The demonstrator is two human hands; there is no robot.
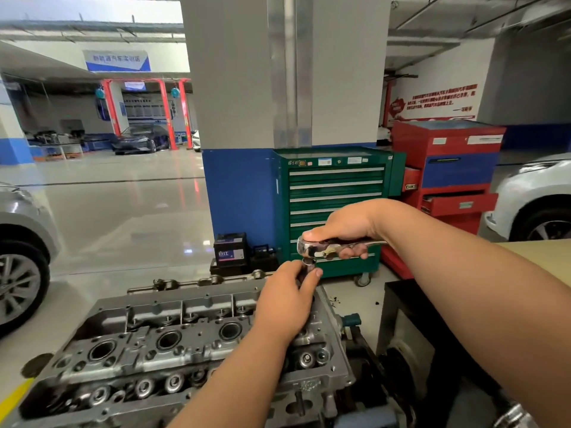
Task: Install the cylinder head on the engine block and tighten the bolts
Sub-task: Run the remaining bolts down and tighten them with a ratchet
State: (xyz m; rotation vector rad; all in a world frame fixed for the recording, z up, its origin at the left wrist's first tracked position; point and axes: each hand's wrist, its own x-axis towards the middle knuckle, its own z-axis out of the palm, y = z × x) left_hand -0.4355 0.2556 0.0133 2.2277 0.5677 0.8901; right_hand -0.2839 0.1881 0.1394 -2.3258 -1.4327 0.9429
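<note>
A grey aluminium cylinder head [160, 344] lies across the lower part of the view, with three round plug wells open on top. Above its far right end a chrome ratchet wrench [312, 247] is held level. My right hand [343, 231] grips the ratchet's handle close to its head. Under the ratchet head a socket extension [309, 263] points down toward the cylinder head. My left hand [289, 296] pinches that extension between thumb and fingers and hides its lower end. One bolt head [306, 359] shows near the right end.
A green tool cabinet [333, 186] and a red one [448, 168] stand behind the engine. A black battery [230, 250] sits on the floor by a blue-and-grey pillar [241, 149]. Car wheels flank the left [15, 282] and right [543, 223] edges. A black stand [401, 310] is on the right.
</note>
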